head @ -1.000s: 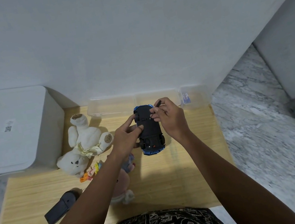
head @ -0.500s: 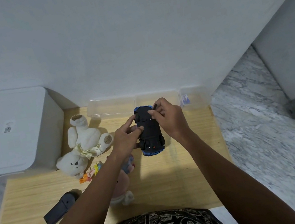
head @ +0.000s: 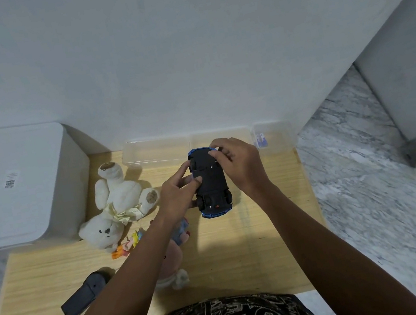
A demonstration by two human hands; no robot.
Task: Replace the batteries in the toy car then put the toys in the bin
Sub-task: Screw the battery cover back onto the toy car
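Over a wooden table point(head: 246, 256), both hands grip the upturned blue toy car point(head: 209, 182); black underside showing.

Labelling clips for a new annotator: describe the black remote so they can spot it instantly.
Start at the wooden table against the wall, then go to its near-left corner. The remote lies flat there, apart from the white teddy bear farther back. It is the only dark, wedge-shaped thing lying on the table; the toy car is held up in both hands.

Blue toy car point(head: 210, 182) held upside down, white bin point(head: 16, 185) lidded.
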